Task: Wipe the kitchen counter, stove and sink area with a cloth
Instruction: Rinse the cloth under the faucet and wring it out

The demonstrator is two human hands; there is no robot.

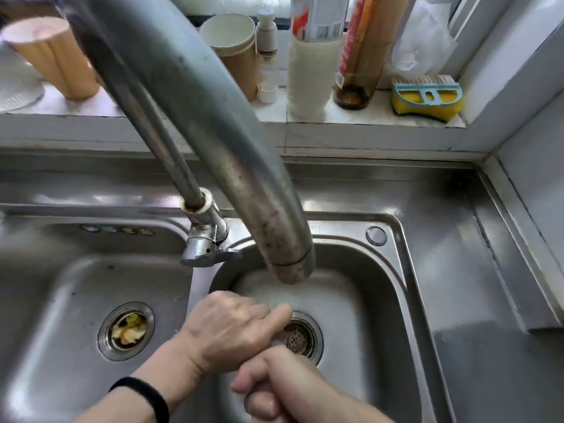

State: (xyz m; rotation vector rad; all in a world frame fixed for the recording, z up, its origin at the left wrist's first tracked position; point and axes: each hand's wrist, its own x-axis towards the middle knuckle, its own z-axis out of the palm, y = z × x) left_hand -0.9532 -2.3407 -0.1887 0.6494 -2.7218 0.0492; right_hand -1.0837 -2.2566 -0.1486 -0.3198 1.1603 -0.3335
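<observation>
Over the right basin (375,288), under the faucet (213,132), the left hand (232,328) and right hand (287,383) stack as fists. Their fingers curl tight round what is probably the cloth (276,341), mostly hidden, beside the drain (302,335).

Both forearms are bare, and a black band (146,384), perhaps a hair tie, circles the left wrist.

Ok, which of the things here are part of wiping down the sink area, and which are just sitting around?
Job: left hand and right hand, both curled, close together over the right basin; left basin; tap; steel counter. No cloth clearly shows.

Lying about, on the sill: sponge, paper cup, pump bottle, white bottle, brown bottle, plastic bag.
</observation>
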